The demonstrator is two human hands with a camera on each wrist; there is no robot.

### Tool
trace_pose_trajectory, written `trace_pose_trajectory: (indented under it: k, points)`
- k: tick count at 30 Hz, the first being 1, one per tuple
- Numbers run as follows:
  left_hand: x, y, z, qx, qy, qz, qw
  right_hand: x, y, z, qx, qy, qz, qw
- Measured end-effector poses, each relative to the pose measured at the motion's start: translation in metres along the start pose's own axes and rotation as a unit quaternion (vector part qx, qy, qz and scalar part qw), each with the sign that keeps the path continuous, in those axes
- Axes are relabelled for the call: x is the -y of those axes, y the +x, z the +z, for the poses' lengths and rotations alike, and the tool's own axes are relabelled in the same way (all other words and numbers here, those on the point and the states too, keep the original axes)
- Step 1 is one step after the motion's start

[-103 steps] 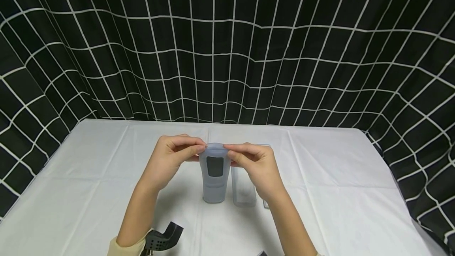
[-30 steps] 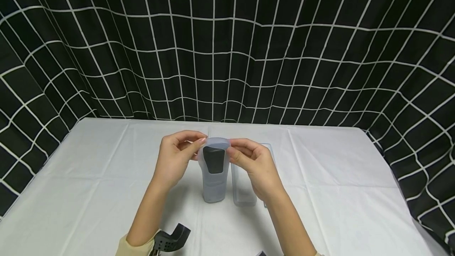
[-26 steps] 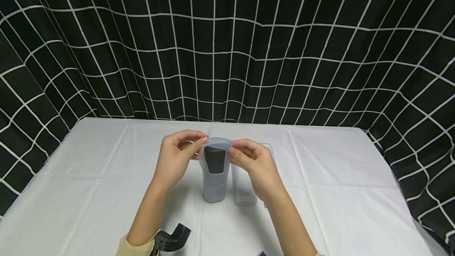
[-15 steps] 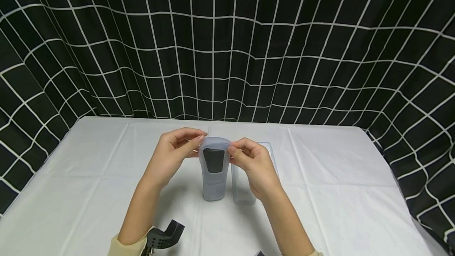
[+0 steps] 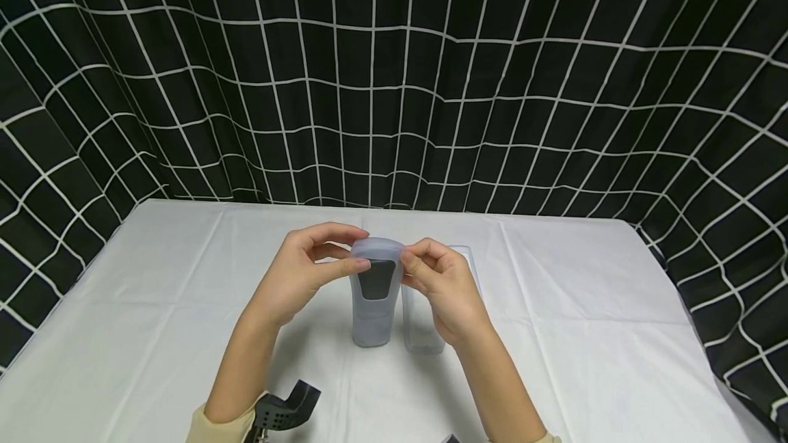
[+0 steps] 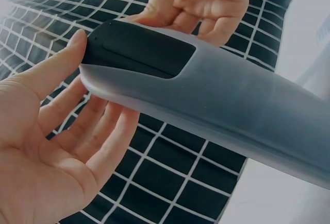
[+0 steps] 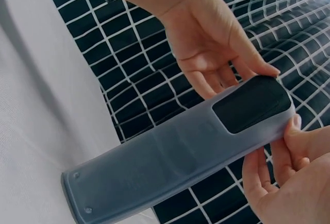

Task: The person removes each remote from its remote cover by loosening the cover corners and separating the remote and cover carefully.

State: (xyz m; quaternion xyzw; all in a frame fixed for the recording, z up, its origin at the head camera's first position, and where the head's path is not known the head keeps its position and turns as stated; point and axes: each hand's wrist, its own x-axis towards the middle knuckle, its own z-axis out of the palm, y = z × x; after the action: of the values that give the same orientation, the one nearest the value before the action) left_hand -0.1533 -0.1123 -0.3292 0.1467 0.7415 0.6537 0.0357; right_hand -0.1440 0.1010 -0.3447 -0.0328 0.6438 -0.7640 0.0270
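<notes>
Left hand (image 5: 298, 269) pinching translucent sleeve (image 5: 372, 323) at upper left, thumb lying over dark insert (image 5: 378, 284); right hand (image 5: 444, 284) pinching upper right corner. Both hands holding sleeve near-upright; cannot tell whether lower end touching white cloth (image 5: 554, 361). Insert seemingly mostly enclosed; final fit at upper end probably remaining. Just right, clear case (image 5: 423, 333) resting; far, gridded curtain (image 5: 388, 111) hanging.

Soft, even light fills the head view, casting faint, blurry-edged shadows on the bench (image 5: 585, 361); lines on the gridded curtain (image 5: 554, 122) bend toward the sides. Both wrist views look duller and hazy, with pale glare in an upper corner, though the translucent sleeve (image 6: 221, 100) shows fairly crisp edges.
</notes>
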Motion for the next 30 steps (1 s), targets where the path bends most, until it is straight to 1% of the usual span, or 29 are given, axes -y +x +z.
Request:
trace_pose_trajectory:
  k: [11, 20, 30]
  points:
    - [0.0015, 0.0016, 0.0009, 0.000, -0.005, 0.001, 1.0000, 0.0015, -0.0003, -0.0007, -0.010, -0.006, 0.003, 1.000]
    - [0.0017, 0.0019, 0.0012, 0.002, -0.010, 0.002, 0.9999, 0.0025, -0.0004, 0.0007, -0.021, -0.011, 0.015, 1.000]
    - [0.0028, 0.0027, 0.0015, 0.003, -0.014, 0.001, 0.9999, 0.0042, -0.0010, 0.0003, -0.023, -0.010, 0.023, 0.999]
